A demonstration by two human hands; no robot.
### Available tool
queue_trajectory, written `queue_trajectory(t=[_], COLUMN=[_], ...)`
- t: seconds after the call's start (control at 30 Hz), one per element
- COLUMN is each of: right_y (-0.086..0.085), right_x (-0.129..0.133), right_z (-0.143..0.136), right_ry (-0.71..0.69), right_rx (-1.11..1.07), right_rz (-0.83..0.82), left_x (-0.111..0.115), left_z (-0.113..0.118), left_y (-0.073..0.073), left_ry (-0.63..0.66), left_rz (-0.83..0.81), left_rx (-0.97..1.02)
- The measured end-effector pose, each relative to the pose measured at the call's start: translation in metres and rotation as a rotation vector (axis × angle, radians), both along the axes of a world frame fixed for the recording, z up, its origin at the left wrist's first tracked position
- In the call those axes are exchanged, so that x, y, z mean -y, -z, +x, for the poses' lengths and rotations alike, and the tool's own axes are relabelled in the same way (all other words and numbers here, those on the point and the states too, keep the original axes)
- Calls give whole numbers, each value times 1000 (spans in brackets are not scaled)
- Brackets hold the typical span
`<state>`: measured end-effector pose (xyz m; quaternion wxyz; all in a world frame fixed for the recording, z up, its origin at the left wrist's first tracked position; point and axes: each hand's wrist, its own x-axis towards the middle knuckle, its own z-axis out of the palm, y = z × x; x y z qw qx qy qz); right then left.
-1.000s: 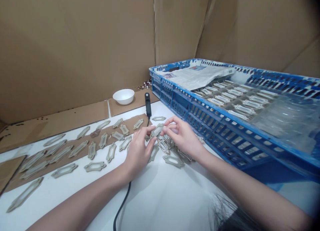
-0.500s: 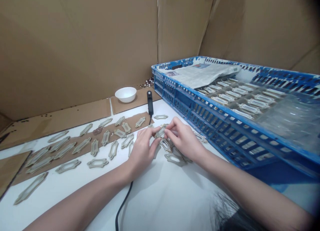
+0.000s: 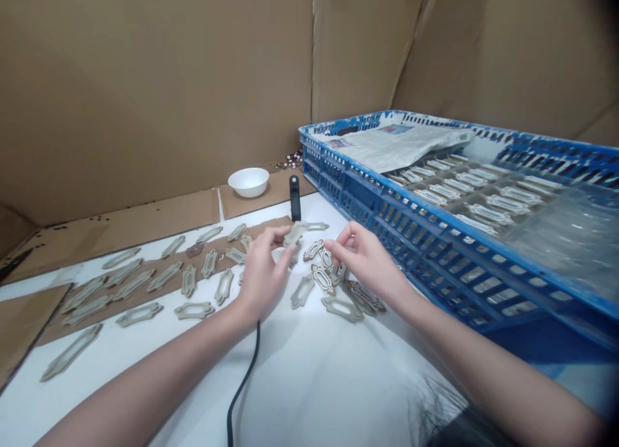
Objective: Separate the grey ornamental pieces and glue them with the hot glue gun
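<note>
My left hand (image 3: 265, 266) pinches a dull grey-beige label frame (image 3: 293, 234) between thumb and fingers, raised a little above the table. To its right, my right hand (image 3: 365, 260) has thumb and forefinger pressed together; whatever may be between them is too small to make out. Its fingertips are beside a small heap of ornate label frames (image 3: 322, 279) with pale, bright edges. Near that heap lie duller frames, one at its left (image 3: 302, 291) and one at its front (image 3: 342, 309). Many more dull frames (image 3: 192, 310) lie spread across the table to the left.
On the right stands a blue plastic crate (image 3: 358, 197) holding rows of frames (image 3: 496, 215), newspaper (image 3: 401, 147) and clear plastic trays (image 3: 575, 234). A white bowl (image 3: 248, 182) and an upright black handheld device (image 3: 294, 198) stand behind my hands. A black cable (image 3: 242, 382) crosses the white table.
My hands have moved apart. The left has drawn left with the dull frame in it, and the right has shifted right, uncovering the heap of ornate frames between them.
</note>
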<state>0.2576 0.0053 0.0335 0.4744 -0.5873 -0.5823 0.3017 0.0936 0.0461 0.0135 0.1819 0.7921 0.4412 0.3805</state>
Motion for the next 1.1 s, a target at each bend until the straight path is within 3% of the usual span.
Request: queue_trajectory(t=[0.17, 0.3, 0.43, 0.57, 0.67, 0.8, 1.1], right_y=[3, 3, 2, 2, 2, 4, -2], right_x=[-6, -6, -6, -7, -7, -7, -14], right_z=[2, 2, 3, 2, 0, -3, -9], right_ry=[-95, -194, -247, -258, -239, -217, -208], right_rx=[-131, -218, -225, -328, -421, -499, -328], right_rz=[-196, -220, -241, -319, -369, -397, -313], left_x=[-39, -64, -74, -62, -41, -20, -10], left_z=[-18, -28, -29, -23, -15, -6, -3], left_y=[-2, 6, 10, 4, -2, 0, 10], left_ry=[-219, -386, -408, -374, -218, -72, -63], left_rz=[12, -28, -29, 104, 178, 144, 182], left_rx=[-47, -178, -337, -393, -449, -549, -555])
